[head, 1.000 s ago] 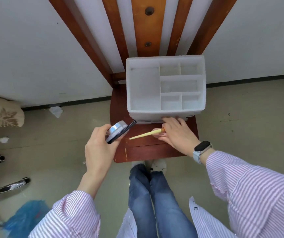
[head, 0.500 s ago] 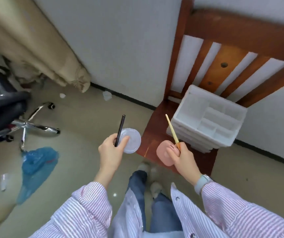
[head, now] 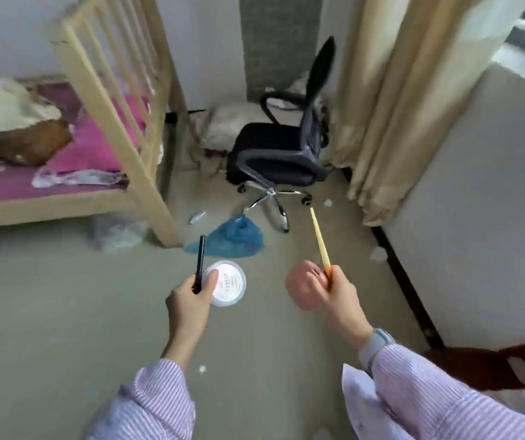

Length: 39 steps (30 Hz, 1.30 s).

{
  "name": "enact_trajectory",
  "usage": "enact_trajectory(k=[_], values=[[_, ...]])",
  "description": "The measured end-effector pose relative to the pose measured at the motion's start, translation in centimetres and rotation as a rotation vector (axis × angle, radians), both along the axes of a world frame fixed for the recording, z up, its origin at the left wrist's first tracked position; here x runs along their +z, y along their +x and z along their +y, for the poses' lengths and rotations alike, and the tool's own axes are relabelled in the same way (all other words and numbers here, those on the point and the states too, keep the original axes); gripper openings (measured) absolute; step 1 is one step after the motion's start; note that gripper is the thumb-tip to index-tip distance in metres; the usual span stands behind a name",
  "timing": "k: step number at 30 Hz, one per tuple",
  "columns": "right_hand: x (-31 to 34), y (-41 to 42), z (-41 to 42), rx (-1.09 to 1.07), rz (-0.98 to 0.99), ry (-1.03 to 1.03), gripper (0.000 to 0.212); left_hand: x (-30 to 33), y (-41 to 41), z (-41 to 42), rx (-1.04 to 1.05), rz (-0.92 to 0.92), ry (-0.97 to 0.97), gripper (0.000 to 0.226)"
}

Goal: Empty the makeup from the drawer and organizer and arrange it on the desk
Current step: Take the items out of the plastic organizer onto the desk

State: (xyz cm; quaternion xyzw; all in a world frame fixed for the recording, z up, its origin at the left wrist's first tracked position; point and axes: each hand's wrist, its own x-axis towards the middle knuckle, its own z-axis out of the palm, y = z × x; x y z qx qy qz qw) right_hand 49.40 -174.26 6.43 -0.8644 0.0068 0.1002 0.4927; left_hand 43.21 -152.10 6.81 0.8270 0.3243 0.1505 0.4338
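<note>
Round white compact: flat face toward camera, small print on it, held in air. Thin black pencil: near upright, beside compact's left edge. Pink rounded puff: held in air. Slim yellow stick: tilted up-left, touching puff's upper right.

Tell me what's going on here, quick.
A person is carrying makeup across a bedroom, both hands full. The left hand grips a black pencil and a round white compact; the right hand holds a pink puff and a yellow-handled brush. Ahead stand a black office chair and a wooden bed frame. No desk is in view yet.
</note>
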Motion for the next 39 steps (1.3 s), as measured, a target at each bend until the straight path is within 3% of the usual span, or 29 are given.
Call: enact_trajectory(k=[9, 20, 27, 32, 39], values=[[2.6, -9.0, 33.6, 0.525, -0.074, 0.041, 0.027, 2.5, -18.0, 27.4, 0.406, -0.055, 0.046, 0.047], [-0.7, -22.8, 65.8, 1.148, 0.031, -0.025, 0.026, -1.3, -37.7, 47.8, 0.978, 0.023, -0.072, 0.037], [-1.4, -25.1, 87.1, 1.355, 0.124, -0.024, 0.022, -2.4, -41.1, 64.0, 1.234, 0.043, -0.11, 0.034], [-0.4, -26.5, 99.8, 1.418, 0.19, -0.035, 0.024, -0.7, -41.2, 74.3, 1.349, -0.077, -0.21, 0.035], [-1.3, -32.7, 117.7, 1.54, 0.231, -0.056, 0.03, -1.6, -48.4, 88.2, 1.562, -0.263, -0.37, 0.039]])
